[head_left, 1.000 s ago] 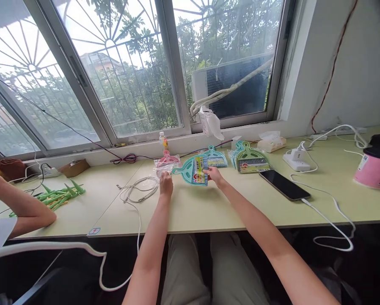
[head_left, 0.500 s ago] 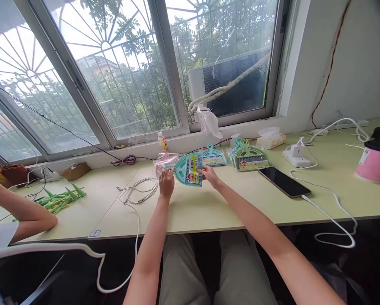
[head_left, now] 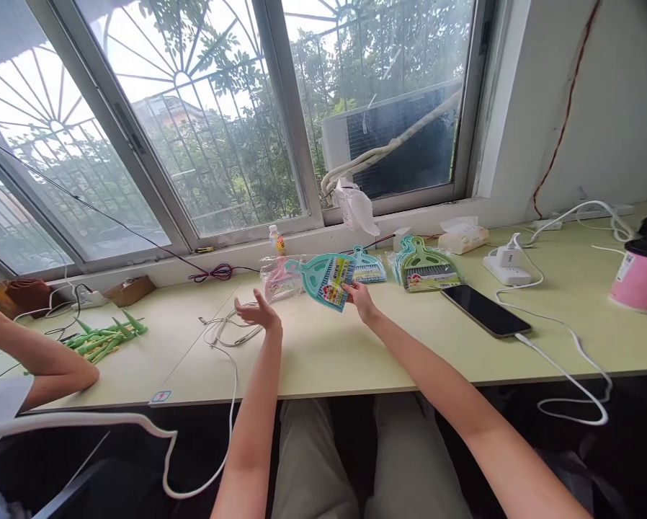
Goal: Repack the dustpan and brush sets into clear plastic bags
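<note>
My right hand (head_left: 360,299) grips a teal dustpan and brush set (head_left: 323,277) by its lower right corner, near the printed card. The set is tilted above the table, its handle pointing left. My left hand (head_left: 259,313) is off it, palm turned up and fingers spread, over a coiled grey cable (head_left: 231,331). Behind the held set lie a pink set in clear wrapping (head_left: 281,280) and another teal set (head_left: 371,268), partly covered. To the right is a pile of green and teal sets (head_left: 429,267) in clear plastic.
A phone (head_left: 484,310) on a white cable lies right, near a power strip (head_left: 506,268), a tissue pack (head_left: 462,235) and a pink tub (head_left: 641,274). A bottle (head_left: 277,241) stands by the window. At left, another person's arm (head_left: 47,360) rests beside green pieces (head_left: 104,340).
My left hand has let go of the teal set's handle, opened and moved left and down. The set has tilted and shifted slightly right in my right hand.
</note>
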The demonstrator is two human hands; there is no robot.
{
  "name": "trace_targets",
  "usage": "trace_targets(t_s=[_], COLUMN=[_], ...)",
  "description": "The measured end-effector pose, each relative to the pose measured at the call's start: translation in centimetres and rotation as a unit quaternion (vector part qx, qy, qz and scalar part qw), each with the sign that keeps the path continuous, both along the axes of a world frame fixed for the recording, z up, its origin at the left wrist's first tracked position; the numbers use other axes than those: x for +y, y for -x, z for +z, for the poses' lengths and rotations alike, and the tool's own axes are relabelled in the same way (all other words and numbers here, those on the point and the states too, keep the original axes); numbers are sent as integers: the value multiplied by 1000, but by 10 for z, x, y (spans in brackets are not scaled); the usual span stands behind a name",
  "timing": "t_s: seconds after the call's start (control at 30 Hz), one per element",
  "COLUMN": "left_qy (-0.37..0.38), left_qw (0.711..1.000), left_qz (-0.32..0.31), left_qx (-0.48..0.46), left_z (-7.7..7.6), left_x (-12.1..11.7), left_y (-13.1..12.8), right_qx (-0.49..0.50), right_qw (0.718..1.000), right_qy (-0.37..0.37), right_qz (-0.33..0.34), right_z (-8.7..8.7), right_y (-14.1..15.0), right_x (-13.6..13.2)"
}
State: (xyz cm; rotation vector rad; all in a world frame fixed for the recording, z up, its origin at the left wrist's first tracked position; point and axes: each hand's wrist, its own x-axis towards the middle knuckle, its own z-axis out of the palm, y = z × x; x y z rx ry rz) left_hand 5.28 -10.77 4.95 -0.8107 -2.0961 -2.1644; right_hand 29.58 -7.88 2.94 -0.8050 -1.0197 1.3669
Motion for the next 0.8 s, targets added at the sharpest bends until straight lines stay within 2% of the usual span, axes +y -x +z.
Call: trace_targets(t_s=[0.1, 0.17, 0.3, 0.43, 0.53, 0.7, 0.8], left_qy=[-8, -18, -41, -33, -3, 34, 52], left_qw=[976, 961, 965, 971, 964, 949, 935], left_qz=[-208, -271, -256, -230, -259, -311, -350], left_qx=[-58, -51, -31, -57, -55, -30, -32], left_z=[-2, -7, -13, -13, -14, -16, -14], left_x=[12, 17, 19, 18, 19, 22, 20], left_y=[6, 6, 9, 22, 29, 28, 24], right_qx=[-27, -58, -104, -134, -146, -142, -148], right_qw=[1000, 998, 993, 988, 985, 986, 984], right_qy=[-15, -32, -52, -63, -76, -86, -88], right_qz=[6, 11, 12, -31, -42, 29, 36], right_z=[3, 4, 4, 3, 5, 11, 11], right_y=[-3, -4, -4, -5, -12, -21, -20], right_x=[2, 3, 5, 9, 11, 9, 7])
